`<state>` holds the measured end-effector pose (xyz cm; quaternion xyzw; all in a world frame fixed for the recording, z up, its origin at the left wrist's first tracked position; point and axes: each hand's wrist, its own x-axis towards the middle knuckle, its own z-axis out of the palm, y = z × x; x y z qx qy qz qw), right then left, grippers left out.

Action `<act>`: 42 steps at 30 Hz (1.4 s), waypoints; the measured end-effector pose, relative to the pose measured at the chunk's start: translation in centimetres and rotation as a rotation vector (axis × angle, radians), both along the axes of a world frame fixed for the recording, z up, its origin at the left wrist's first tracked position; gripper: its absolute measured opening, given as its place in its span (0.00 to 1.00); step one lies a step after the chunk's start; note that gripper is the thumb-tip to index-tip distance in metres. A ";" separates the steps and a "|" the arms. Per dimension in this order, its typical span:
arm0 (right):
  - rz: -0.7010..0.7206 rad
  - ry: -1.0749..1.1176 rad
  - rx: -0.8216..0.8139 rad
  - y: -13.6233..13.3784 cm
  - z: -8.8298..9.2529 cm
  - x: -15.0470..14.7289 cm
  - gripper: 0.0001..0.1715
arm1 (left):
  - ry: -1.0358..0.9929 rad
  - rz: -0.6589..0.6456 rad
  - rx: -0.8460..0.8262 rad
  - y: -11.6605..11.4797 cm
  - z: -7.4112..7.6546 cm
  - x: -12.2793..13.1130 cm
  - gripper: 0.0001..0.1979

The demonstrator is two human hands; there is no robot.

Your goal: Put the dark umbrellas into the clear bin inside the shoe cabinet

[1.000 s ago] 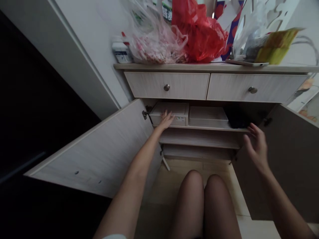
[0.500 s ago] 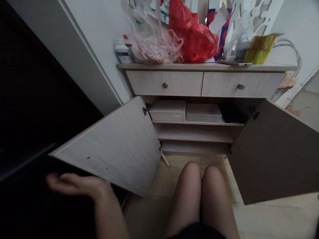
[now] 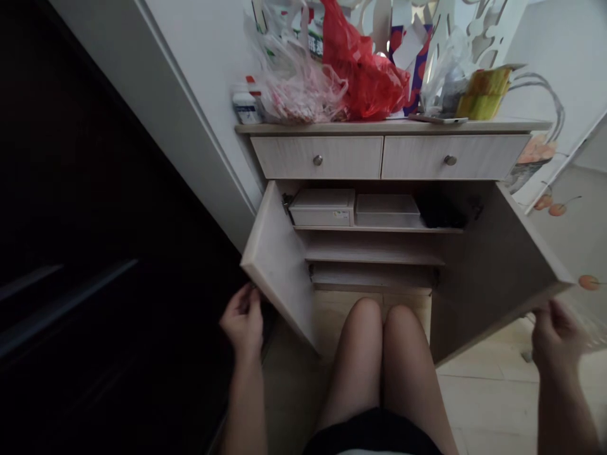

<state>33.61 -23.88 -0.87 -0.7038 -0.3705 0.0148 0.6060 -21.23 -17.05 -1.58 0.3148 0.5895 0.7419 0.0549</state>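
Observation:
A pale wood-grain cabinet stands before my knees with both doors swung partly out. My left hand [image 3: 244, 322] is closed at the outer side of the left cabinet door [image 3: 284, 272], near its free edge; the exact spot of its grip is hidden. At the free edge of the right cabinet door [image 3: 493, 272], my right hand [image 3: 557, 332] has its fingers closed, slightly blurred. On the top inner shelf [image 3: 374, 230] sit a white drawer box [image 3: 320, 215], a translucent plastic box [image 3: 386, 210] and a dark item [image 3: 441, 212].
Two drawers with round knobs [image 3: 317, 160] lie above the doors. The cabinet top carries a white plastic bag [image 3: 303, 88], a red bag [image 3: 365, 76], a white bottle [image 3: 246, 107] and a yellow packet [image 3: 484, 95]. A dark surface [image 3: 118, 189] runs along the left.
Both doors have swung inward and are less widely open. My left hand has moved right to the left door and its fingers have closed. My right hand has come into view at the right door.

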 end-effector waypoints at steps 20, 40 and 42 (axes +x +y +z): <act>0.460 -0.086 0.018 18.6 3.8 -17.0 0.34 | 0.420 -0.579 -0.150 15.2 1.4 18.3 0.07; 0.278 -0.269 -0.014 28.7 3.6 -20.6 0.25 | 0.549 -0.536 -0.298 23.0 3.3 22.2 0.08; 0.271 -0.267 -0.019 29.1 3.5 -20.7 0.25 | 0.556 -0.537 -0.300 23.3 3.4 22.3 0.08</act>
